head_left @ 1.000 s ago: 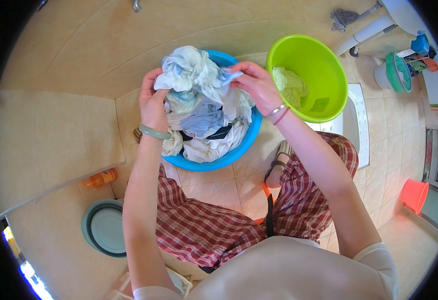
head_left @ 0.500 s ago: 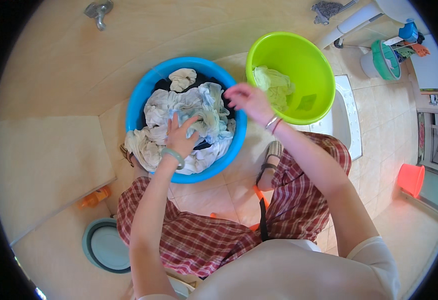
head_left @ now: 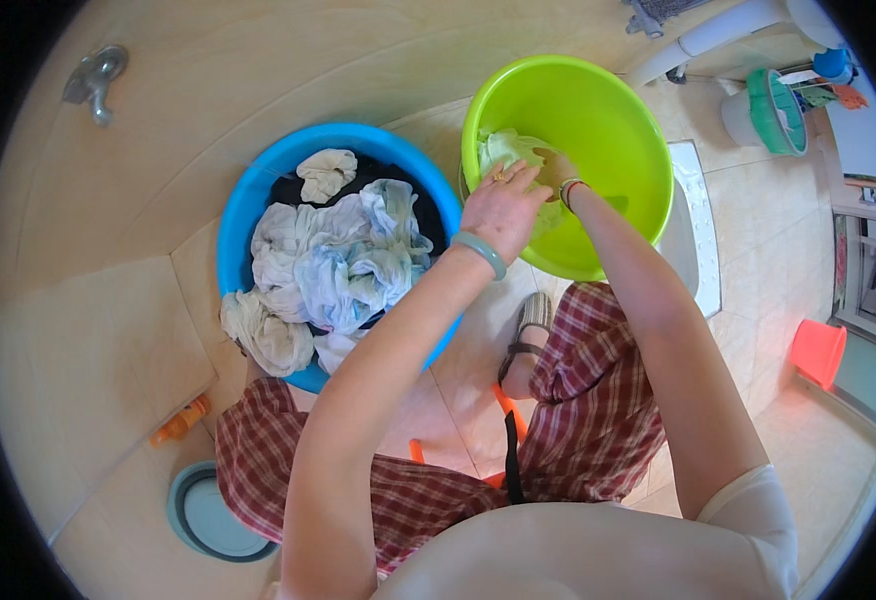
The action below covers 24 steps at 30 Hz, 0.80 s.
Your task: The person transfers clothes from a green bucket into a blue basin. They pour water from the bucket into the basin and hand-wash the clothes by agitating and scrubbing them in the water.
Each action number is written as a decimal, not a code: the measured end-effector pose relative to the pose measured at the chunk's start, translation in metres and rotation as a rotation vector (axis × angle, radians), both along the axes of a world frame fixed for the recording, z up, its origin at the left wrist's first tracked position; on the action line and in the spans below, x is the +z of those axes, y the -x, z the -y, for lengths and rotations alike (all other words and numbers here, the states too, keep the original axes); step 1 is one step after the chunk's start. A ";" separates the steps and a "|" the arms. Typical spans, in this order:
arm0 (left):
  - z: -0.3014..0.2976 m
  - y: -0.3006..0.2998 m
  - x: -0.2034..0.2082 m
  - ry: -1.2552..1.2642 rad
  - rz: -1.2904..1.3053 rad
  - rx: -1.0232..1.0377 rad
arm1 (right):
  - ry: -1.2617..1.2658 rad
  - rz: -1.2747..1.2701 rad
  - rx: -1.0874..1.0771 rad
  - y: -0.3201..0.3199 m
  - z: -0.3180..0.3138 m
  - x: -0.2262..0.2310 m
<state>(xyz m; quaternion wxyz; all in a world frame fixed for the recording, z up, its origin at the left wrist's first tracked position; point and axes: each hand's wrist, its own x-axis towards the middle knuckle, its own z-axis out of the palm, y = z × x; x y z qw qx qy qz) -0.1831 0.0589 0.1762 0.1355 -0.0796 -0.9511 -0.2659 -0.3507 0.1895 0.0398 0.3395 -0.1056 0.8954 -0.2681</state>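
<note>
My left hand reaches over the near left side of the lime-green basin, its fingers loosely bent and apart above a thin pale cloth. My right hand is down inside that basin, its fingers curled at the same cloth and partly hidden. A jade-coloured bangle circles my left wrist. To the left stands a large blue basin heaped with white and bluish wet-looking laundry, dark cloth beneath. One light garment hangs over its near left rim.
A tap juts from the wall at far left. A grey-blue basin and an orange bottle lie near my left leg. A white squat pan is behind the green basin; a lined bin and a red bucket stand right.
My left hand has left the laundry in the blue basin and crossed right to the green one. My right hand has moved from between the basins into the green basin. The view has shifted slightly.
</note>
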 end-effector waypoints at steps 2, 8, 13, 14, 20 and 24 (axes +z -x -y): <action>0.002 -0.001 -0.005 0.077 0.057 -0.019 | -0.166 -0.124 0.099 -0.005 0.009 -0.006; 0.000 -0.005 -0.007 0.038 0.051 -0.019 | -0.461 -0.339 0.389 -0.011 0.032 -0.015; -0.007 0.000 -0.003 0.000 0.026 0.001 | -0.279 -0.180 0.209 0.019 0.014 -0.039; -0.007 0.000 -0.003 0.002 0.044 -0.003 | -0.261 -0.189 0.206 0.021 0.010 -0.042; -0.009 0.001 -0.004 0.064 0.094 0.045 | -0.115 -0.238 0.054 0.013 -0.008 -0.013; -0.009 0.003 -0.009 0.065 0.037 0.139 | 0.004 0.025 -0.116 0.003 -0.001 0.091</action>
